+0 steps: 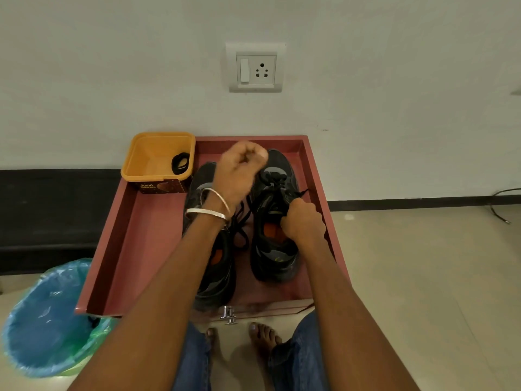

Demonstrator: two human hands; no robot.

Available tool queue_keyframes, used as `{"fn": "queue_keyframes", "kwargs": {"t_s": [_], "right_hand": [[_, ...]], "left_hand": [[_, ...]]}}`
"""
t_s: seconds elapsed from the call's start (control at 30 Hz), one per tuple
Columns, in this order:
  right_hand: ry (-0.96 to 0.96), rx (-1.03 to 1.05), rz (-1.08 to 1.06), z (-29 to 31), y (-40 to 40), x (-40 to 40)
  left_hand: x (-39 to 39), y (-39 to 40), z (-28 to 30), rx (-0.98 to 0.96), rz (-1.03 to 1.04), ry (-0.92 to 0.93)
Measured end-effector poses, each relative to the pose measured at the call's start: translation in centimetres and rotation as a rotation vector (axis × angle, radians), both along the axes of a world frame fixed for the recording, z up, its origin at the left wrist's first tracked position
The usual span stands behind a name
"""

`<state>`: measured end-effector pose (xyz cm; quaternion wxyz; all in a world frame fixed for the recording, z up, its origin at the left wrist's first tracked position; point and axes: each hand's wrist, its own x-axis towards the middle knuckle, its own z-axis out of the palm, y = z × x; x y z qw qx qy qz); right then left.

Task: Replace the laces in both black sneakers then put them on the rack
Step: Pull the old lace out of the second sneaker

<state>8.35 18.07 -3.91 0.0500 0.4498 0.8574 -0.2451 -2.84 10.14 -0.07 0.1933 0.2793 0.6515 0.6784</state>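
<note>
Two black sneakers stand side by side in a reddish-brown drawer tray (135, 244). The right sneaker (275, 249) shows an orange insole and a black lace (242, 218) trailing loosely between the shoes. My left hand (239, 172), with bangles on the wrist, is raised over the shoes with fingers curled, pinching the lace and pulling it up. My right hand (303, 221) grips the right sneaker's collar at its right side. The left sneaker (214, 283) lies largely under my left forearm.
A yellow tub (158, 156) with a coiled black lace (180, 162) sits at the tray's back left corner. A bin with a blue liner (48, 320) stands on the floor at left. A wall with a socket (256, 67) rises behind. My bare feet are below the tray's handle (229, 314).
</note>
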Motion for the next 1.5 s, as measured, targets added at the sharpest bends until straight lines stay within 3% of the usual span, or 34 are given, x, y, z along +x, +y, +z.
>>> {"fn": "queue_keyframes", "kwargs": {"t_s": [0.07,0.17,0.33,0.5,0.6,0.73,0.83,0.97,1.03,1.1,1.17,1.3,1.4,1.5], "right_hand": [[-0.007,0.011,0.006,0.0,0.0,0.1],[0.011,0.013,0.004,-0.2,0.0,0.0],[0.011,0.009,-0.002,-0.5,0.2,0.0],[0.025,0.0,-0.016,-0.6,0.2,-0.1],[0.039,-0.009,-0.019,-0.6,0.2,0.0],[0.038,-0.023,-0.025,-0.3,0.3,0.1],[0.029,-0.042,-0.038,-0.1,0.3,0.1],[0.003,-0.034,-0.031,0.0,0.1,0.0],[0.0,-0.03,-0.028,0.0,0.1,-0.1],[-0.001,-0.035,-0.025,-0.1,0.1,-0.1],[-0.004,-0.036,-0.02,-0.1,0.1,-0.1],[0.002,-0.013,-0.013,-0.2,0.2,0.0],[0.005,-0.007,-0.007,-0.3,0.2,0.1],[0.025,-0.017,-0.01,-0.3,0.2,0.1]], "left_hand": [[0.6,0.9,-1.4,-0.359,-0.045,0.356],[1.6,1.7,-2.5,-0.897,-0.108,0.642],[3.1,2.8,-2.0,-1.055,-0.004,0.899],[3.3,2.9,-2.2,-0.993,0.025,0.971],[2.2,2.4,-2.5,-0.876,0.028,0.787],[0.6,1.7,-2.0,-0.536,0.07,0.304],[0.0,0.2,-0.2,-0.188,0.075,-0.094],[-0.7,-1.7,1.9,0.322,0.044,-0.493],[-0.6,-1.5,1.8,0.436,0.047,-0.662],[-0.5,-0.6,1.0,0.432,0.05,-0.713],[-0.1,0.6,-0.2,0.194,0.086,-0.478],[1.5,1.9,-2.4,-0.398,0.022,0.218],[2.1,2.3,-3.3,-0.555,-0.026,0.535],[1.8,2.5,-3.4,-0.6,0.029,0.676]]}}
